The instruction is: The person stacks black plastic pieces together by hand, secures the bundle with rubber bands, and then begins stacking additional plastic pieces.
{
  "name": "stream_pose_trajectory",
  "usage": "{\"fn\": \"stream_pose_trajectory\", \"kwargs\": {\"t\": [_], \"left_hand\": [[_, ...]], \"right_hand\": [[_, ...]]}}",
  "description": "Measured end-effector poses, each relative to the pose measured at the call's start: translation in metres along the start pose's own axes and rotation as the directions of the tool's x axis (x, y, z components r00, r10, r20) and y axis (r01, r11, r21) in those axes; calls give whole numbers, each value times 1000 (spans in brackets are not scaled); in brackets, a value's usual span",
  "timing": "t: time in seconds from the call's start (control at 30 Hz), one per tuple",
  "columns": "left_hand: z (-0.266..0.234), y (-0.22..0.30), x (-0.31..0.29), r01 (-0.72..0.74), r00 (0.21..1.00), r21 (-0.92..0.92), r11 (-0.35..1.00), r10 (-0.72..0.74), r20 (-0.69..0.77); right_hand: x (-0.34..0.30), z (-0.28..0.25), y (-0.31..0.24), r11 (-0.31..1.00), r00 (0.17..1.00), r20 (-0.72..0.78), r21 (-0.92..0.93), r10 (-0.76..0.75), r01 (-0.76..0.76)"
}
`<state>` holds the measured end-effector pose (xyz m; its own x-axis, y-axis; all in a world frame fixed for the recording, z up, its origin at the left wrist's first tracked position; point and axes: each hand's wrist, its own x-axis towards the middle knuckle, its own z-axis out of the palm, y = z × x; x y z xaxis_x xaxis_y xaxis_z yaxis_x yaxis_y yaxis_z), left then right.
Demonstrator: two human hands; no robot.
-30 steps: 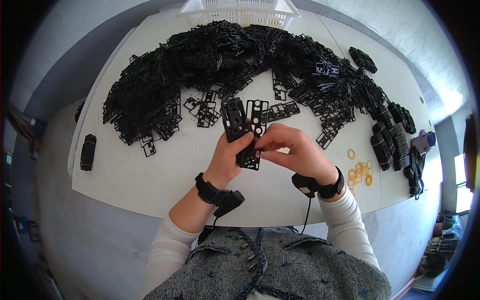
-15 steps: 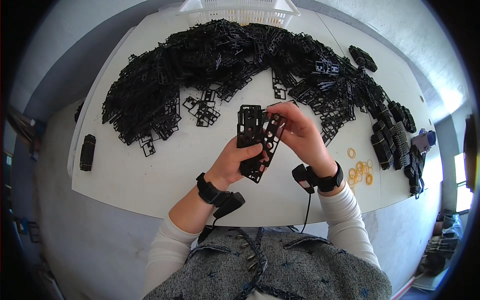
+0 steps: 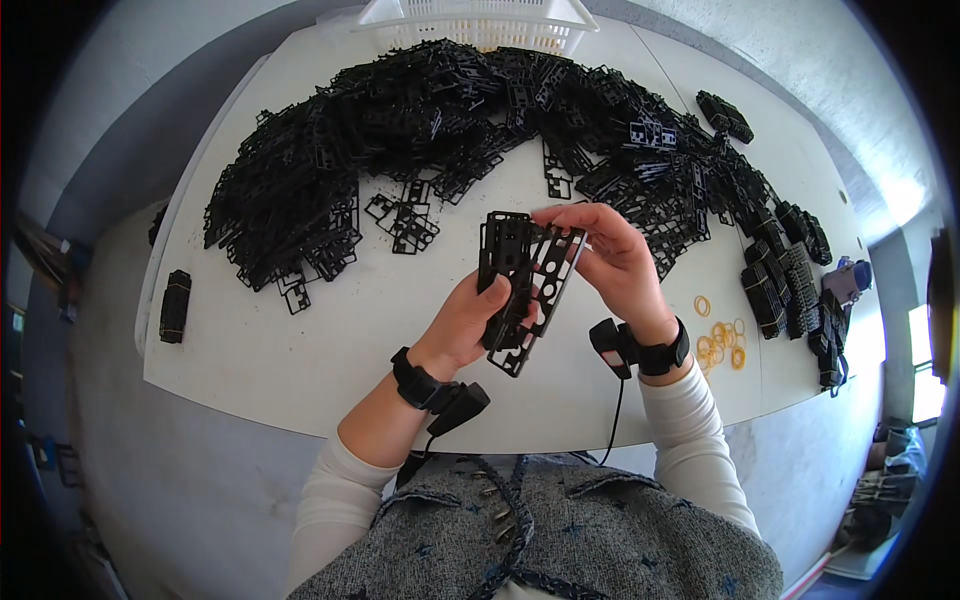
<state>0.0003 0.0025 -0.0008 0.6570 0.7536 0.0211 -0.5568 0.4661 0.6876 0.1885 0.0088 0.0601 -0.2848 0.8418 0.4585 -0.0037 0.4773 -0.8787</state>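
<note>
A stack of black plastic frames stands upright in my left hand, the thumb pressed across its front and the fingers wrapped behind. My right hand pinches the upper right edge of a single black frame with rectangular and round cut-outs. That frame lies aslant against the right side of the stack, its lower end sticking out below. Both hands are raised over the near middle of the white table. The right fingertips are partly hidden behind the single frame.
A large curved heap of black frames covers the far side. Banded bundles stand at right, with one bundle at left and another far right. Yellow rubber bands lie right of my right wrist. A white basket stands behind.
My right hand has shifted slightly right, and the single frame has swung out from the stack, its face showing more. The left thumb has slid up and left on the stack.
</note>
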Motion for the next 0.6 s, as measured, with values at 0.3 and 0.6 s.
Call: {"fn": "stream_pose_trajectory", "kwargs": {"t": [0.3, 0.6], "left_hand": [[-4, -1, 1, 123, 992, -125, 984, -120, 36], [2, -5, 1, 109, 993, -41, 993, -107, 42]], "right_hand": [[-2, -7, -4, 986, 986, -25, 25, 163, -163], [-3, -4, -1, 958, 965, -21, 129, 260, -255]]}}
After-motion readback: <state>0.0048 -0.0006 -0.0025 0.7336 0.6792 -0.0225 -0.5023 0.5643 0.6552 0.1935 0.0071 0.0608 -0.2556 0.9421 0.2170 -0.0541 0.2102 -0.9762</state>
